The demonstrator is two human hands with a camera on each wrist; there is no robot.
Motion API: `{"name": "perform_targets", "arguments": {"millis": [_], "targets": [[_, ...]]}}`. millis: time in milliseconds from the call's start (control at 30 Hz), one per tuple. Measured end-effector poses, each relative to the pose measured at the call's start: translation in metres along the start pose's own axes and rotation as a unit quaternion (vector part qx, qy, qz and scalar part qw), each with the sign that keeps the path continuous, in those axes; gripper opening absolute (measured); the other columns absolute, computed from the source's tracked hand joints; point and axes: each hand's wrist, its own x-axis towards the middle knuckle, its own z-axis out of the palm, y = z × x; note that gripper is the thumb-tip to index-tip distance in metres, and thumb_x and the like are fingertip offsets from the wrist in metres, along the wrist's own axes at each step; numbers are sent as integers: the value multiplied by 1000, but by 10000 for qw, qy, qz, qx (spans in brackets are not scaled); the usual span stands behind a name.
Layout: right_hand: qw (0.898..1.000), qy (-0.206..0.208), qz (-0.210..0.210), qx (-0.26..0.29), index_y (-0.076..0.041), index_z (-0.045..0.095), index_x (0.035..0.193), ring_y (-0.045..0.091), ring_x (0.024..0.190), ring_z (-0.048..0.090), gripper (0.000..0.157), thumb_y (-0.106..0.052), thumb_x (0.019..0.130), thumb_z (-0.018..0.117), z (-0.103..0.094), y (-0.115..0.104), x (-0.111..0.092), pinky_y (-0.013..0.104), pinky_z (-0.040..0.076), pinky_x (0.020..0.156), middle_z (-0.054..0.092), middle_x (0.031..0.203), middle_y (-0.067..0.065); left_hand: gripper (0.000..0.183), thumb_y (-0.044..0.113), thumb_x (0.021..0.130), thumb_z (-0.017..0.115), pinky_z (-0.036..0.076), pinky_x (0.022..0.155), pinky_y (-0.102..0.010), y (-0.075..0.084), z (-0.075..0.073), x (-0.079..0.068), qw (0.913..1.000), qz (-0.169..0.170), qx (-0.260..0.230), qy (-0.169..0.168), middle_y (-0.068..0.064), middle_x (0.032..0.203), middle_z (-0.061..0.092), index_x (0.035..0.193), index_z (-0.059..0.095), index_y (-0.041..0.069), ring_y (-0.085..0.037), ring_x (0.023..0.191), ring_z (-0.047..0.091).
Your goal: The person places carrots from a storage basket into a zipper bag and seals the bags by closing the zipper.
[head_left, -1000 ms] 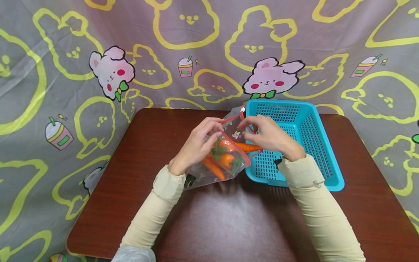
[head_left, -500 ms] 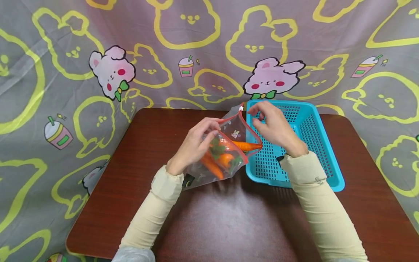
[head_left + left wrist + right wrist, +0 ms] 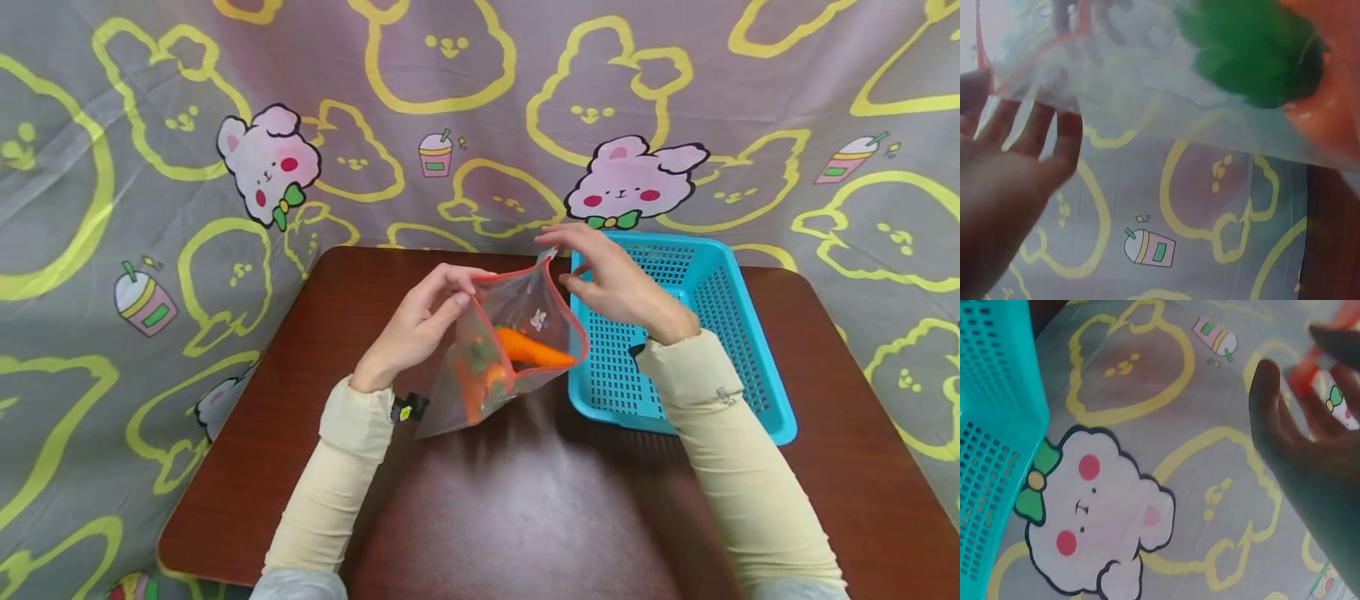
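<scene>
A clear zip bag (image 3: 442,404) with a red-orange edge gapes in front of me, tilted above the table. Inside, an orange carrot (image 3: 534,348) lies near the mouth, with more orange and green things showing through the plastic. With thumb and fingers my left hand (image 3: 420,325) pinches the bag's left rim. My right hand (image 3: 618,287) is beside the far right corner, near the zip end, its thumb and fingers apart. In the left wrist view the plastic covers a green leafy shape (image 3: 1254,50). A blurred red strip (image 3: 1305,375) passes by the right fingers in the right wrist view.
A blue perforated basket (image 3: 750,350) stands at the right, partly under my right hand and forearm. The brown table (image 3: 315,400) meets a grey curtain (image 3: 480,100) with yellow bear outlines at the back and left.
My left hand has shifted left with the bag's rim, and the mouth is wider. The right hand first drew away from the bag, then came back towards its far corner.
</scene>
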Motion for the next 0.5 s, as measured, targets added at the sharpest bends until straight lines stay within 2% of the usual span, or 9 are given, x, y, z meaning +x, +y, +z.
{"name": "perform_targets", "arguments": {"millis": [100, 200, 333, 400, 500], "targets": [[9993, -184, -244, 209, -15, 58, 128, 18, 108, 55, 37, -7, 92, 62, 3, -4, 3, 40, 49, 87, 49, 141, 4, 3, -1, 99, 47, 49, 97, -35, 2, -9, -4, 9989, 47, -461, -75, -17, 129, 59, 101, 48, 1, -30, 107, 62], [9986, -232, -399, 276, -15, 64, 118, 13, 96, 58, 25, -13, 93, 64, 5, -8, 5, 35, 50, 83, 59, 124, 1, 4, -2, 98, 47, 48, 98, -35, 2, -16, -9, 9978, 80, -658, -31, -18, 128, 59, 102, 46, -2, -30, 107, 63], [9990, -182, -384, 114, -15, 67, 109, 11, 89, 56, 17, -17, 93, 65, 7, -13, 8, 31, 50, 78, 64, 101, -2, 10, 0, 98, 49, 46, 101, -31, 4, -24, -15, 9983, -43, -547, 198, -14, 128, 59, 107, 48, -4, -24, 111, 61], [9995, -117, -286, -19, -14, 68, 108, 12, 86, 56, 16, -18, 93, 65, 9, -16, 9, 30, 50, 75, 65, 96, -2, 17, 2, 98, 51, 43, 105, -31, 5, -27, -18, 9987, -70, -443, 250, -13, 131, 58, 113, 49, -3, -22, 117, 59], [9999, 43, -46, -152, -13, 68, 107, 15, 75, 55, 16, -20, 93, 65, 12, -21, 11, 30, 49, 66, 65, 87, 0, 33, 15, 98, 55, 42, 107, -35, 8, -32, -25, 9994, -1, -279, 216, -12, 138, 54, 127, 48, 1, -23, 125, 54]]}}
